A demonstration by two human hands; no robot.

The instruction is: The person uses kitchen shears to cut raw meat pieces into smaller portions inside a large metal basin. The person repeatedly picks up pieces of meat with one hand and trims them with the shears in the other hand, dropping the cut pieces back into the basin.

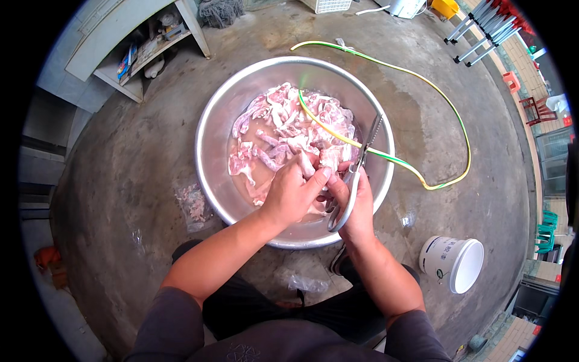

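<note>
A wide metal basin (212, 190) stands on the floor before me, holding many pieces of raw, pale pink meat (289, 108) in cloudy water. Over its near side, my left hand (291, 185) grips a piece of raw meat (332, 156). The thumb of my right hand (359, 194) meets that piece from the other side. Grey-handled kitchen scissors (362, 156) rest in my right hand, their blades pointing up towards the basin's right rim. My fingers partly hide the handles and the lower end of the piece.
A yellow-green hose (466, 135) crosses the basin's right rim, its end inside. To the right a white plastic bucket (441, 262) lies on its side. A clear bag with scraps (194, 208) lies left of the basin. A shelf unit (154, 50) stands at upper left.
</note>
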